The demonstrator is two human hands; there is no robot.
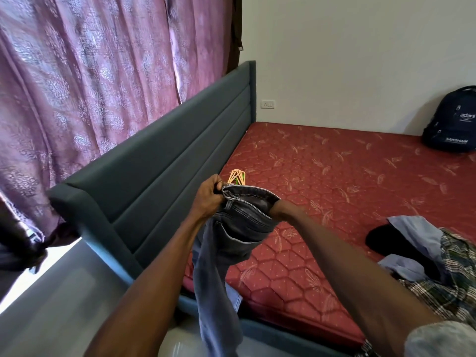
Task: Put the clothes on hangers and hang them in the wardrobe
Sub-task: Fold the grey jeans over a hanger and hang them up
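Gripping grey jeans (239, 217) by the waistband, left hand (208, 198) clenched outside, right hand (277, 207) buried inside, fingers unseen, probably spreading it for hangers (237, 176).

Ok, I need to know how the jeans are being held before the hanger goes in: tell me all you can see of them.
The jeans are dark grey washed denim with pale stitching and a belt loop. They hang over the bed's edge, legs dangling toward the floor. The left hand grips the waistband; the right hand is tucked inside the waist opening, spreading it.
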